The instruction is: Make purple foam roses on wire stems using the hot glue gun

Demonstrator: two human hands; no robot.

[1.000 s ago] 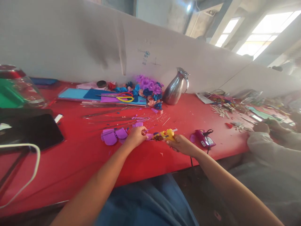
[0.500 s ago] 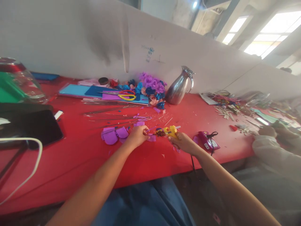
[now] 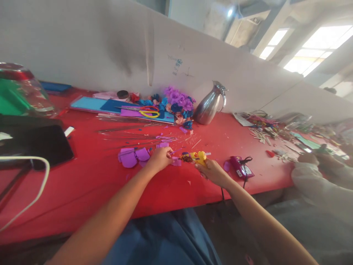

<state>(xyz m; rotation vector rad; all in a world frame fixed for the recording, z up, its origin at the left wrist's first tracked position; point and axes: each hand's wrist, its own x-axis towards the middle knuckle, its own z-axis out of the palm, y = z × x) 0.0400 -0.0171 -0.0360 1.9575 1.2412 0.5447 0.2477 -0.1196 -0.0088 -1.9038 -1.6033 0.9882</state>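
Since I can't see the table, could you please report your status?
Right hand gripping yellow glue gun. Left hand at small purple piece. Purple cutouts beside left hand.

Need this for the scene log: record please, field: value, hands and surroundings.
left hand: fingertips at a purple piece; grip too small to tell
right hand: holding yellow glue gun
left of hands: purple cutouts
back: scissors on coloured sheets; flowers; metal jug
right: magenta box, co-worker's sleeve
surface: red table
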